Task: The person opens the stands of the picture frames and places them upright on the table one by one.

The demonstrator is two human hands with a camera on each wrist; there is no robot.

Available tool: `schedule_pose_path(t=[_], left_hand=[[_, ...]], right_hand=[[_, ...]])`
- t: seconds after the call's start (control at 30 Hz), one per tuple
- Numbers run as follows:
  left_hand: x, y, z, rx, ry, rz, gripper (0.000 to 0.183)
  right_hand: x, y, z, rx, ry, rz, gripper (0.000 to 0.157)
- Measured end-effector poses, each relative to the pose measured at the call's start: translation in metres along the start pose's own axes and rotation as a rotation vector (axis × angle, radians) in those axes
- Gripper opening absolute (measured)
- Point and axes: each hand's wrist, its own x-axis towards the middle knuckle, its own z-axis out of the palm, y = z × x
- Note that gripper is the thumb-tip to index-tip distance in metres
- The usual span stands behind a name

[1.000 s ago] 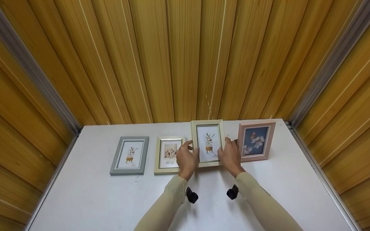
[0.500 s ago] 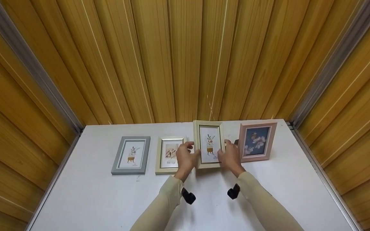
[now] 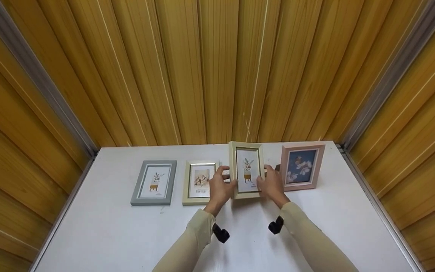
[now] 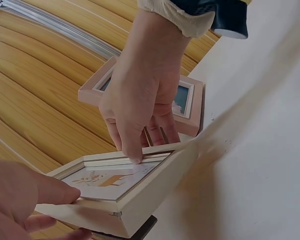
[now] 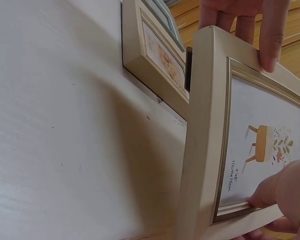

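Note:
Between my two hands is a cream photo frame (image 3: 233, 170) with a plant-in-an-orange-pot print, leaning back over the white table. My left hand (image 3: 220, 187) grips its left side, thumb on the front and fingers behind. On the opposite side my right hand (image 3: 272, 185) holds it the same way, the thumb (image 5: 267, 192) pressing the inner edge in the right wrist view. A dark strip, partly hidden, shows behind the frame in the left wrist view. Just right of my right hand stands a pink photo frame (image 3: 315, 166) with white blossoms on blue.
Left of my left hand is another cream photo frame (image 3: 185, 189) with a flower print, partly covered by that hand. Farther left is a grey-blue photo frame (image 3: 137, 189). The white table (image 3: 108, 234) ends at wood-look panels (image 3: 217, 75) behind and on both sides.
The held frame has shifted slightly right and turned a little, so more of its left edge shows. Both hands keep their grip. The other frames stay in place.

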Motion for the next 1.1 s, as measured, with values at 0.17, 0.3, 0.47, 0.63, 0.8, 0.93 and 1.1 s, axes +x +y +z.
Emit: schedule_pose_path(t=[0.17, 0.3, 0.47, 0.63, 0.8, 0.93, 1.1], left_hand=[[-0.003, 0.003, 0.0, 0.017, -0.012, -0.01, 0.05], [-0.005, 0.006, 0.001, 0.015, -0.022, -0.031, 0.05], [-0.007, 0.008, 0.001, -0.007, -0.031, -0.042, 0.052], [-0.008, 0.01, 0.002, -0.04, -0.049, -0.083, 0.046], [-0.008, 0.011, 0.003, -0.024, -0.049, -0.092, 0.034], [-0.008, 0.01, 0.003, -0.023, -0.048, -0.061, 0.032], [-0.009, 0.01, 0.002, -0.021, -0.06, -0.038, 0.03]], right_hand=[[0.0, 0.0, -0.001, 0.021, -0.03, 0.019, 0.048], [0.001, 0.0, 0.0, 0.034, -0.032, 0.016, 0.048], [0.003, 0.002, 0.001, 0.042, -0.038, 0.006, 0.045], [0.004, 0.004, 0.002, 0.068, -0.064, 0.025, 0.042], [0.005, 0.006, 0.003, 0.09, -0.095, 0.054, 0.041], [0.006, 0.007, 0.004, 0.111, -0.106, 0.073, 0.042], [0.005, 0.008, 0.005, 0.127, -0.111, 0.073, 0.042]])
